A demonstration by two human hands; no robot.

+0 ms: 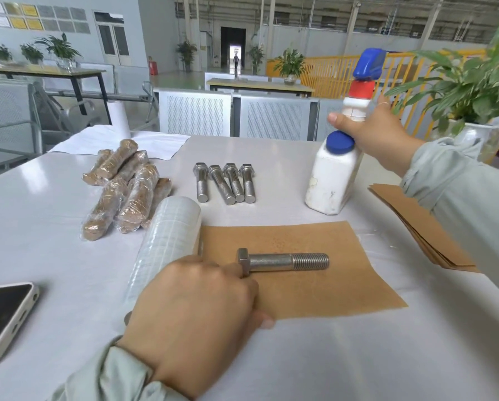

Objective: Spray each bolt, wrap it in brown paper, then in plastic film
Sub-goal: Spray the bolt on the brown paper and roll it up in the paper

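A steel bolt point(286, 261) lies flat on a sheet of brown paper point(315, 285), its head to the left and its thread to the right. My left hand point(196, 311) grips the bolt's head with its fingertips and rests on the paper's left edge. My right hand point(375, 134) holds a white spray bottle point(358, 107) with a blue and red nozzle, raised at the back right behind a white jar. Several bare bolts point(228, 182) lie in a row at the middle back. A roll of plastic film point(167, 241) lies just left of the paper.
Several wrapped bolts point(126, 189) are piled at the left. A white jar with a blue lid point(332, 178) stands in front of the spray bottle. A stack of brown paper point(416, 227) lies at the right, a phone point(2, 316) at the near left, a potted plant point(468, 91) at the far right.
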